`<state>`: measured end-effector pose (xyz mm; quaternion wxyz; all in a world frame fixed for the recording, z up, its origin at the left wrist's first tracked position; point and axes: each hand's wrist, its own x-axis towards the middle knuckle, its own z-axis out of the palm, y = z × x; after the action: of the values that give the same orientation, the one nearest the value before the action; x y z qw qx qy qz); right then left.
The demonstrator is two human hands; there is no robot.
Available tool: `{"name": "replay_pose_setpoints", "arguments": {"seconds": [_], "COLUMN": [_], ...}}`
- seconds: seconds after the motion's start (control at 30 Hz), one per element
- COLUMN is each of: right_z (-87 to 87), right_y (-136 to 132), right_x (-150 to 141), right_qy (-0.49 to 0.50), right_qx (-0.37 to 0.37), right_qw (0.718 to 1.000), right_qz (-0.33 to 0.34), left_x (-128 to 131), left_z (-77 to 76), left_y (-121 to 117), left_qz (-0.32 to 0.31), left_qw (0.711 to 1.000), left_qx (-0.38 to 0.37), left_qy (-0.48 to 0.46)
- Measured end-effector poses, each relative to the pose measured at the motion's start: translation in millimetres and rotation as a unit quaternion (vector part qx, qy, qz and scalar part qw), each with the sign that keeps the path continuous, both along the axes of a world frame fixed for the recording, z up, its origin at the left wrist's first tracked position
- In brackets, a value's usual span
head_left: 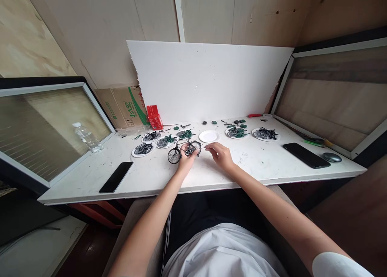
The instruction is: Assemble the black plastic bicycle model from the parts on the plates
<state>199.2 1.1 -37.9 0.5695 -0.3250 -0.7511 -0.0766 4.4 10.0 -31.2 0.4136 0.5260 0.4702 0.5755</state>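
Note:
Over the front middle of the white table, a black model bicycle (173,156) is held upright by my left hand (186,160), its fingers wrapped around the frame near the rear wheel. My right hand (221,154) is just right of that wheel, thumb and fingers pinched together. A thin small piece seems to stick out from the pinch toward the wheel, too small to name. Behind both hands stands a bare white plate (209,137). My left hand hides part of the bicycle's frame.
Plates of black and green model parts (237,132) stand along the back. A phone (116,177) lies left, another phone (306,155) right beside a computer mouse (331,157). A bottle (87,137), a red box (154,117) and a white board (208,81) border the table.

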Motion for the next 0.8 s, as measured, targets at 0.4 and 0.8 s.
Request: {"name": "replay_pose_setpoints", "arguments": {"seconds": [0.4, 0.8], "right_z": [-0.7, -0.2], "right_y": [-0.2, 0.5], "right_x": [-0.8, 0.7], "right_qy": [-0.008, -0.006], "right_qx": [-0.009, -0.022], "right_qw": [1.0, 1.0], "right_qz": [0.006, 0.008], "left_x": [0.3, -0.6], "left_z": [-2.3, 1.7], "left_y": [0.6, -3.7], "left_qz": [-0.006, -0.003], "left_qw": [1.0, 1.0], "left_qx": [-0.001, -0.008], "left_qy": [0.017, 0.029]}}
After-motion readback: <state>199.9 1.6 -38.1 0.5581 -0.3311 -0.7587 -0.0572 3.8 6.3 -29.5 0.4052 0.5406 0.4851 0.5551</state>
